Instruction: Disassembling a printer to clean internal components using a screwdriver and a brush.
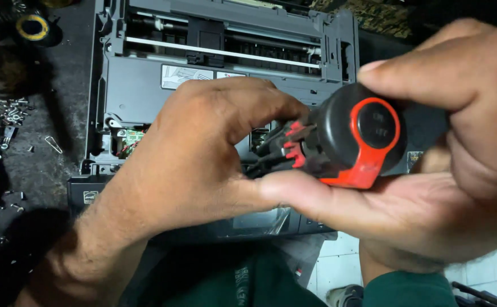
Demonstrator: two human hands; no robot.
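Observation:
A black and red screwdriver handle (351, 139) fills the middle right, held close to the camera. My right hand (459, 170) wraps around its fat end, thumb on top and palm beneath. My left hand (203, 153) pinches the front of the tool, where red ribs and the dark shaft (271, 153) stick out. Behind both hands lies an opened grey printer (146, 91) with its cover off, showing a white rail, a carriage and a small green circuit board (132, 139).
Loose screws and small metal parts (9, 113) lie scattered on the dark floor at the left. A roll of yellow tape (32, 27) sits at the top left. White tiles (345, 267) show at the bottom right, beside my green sleeves.

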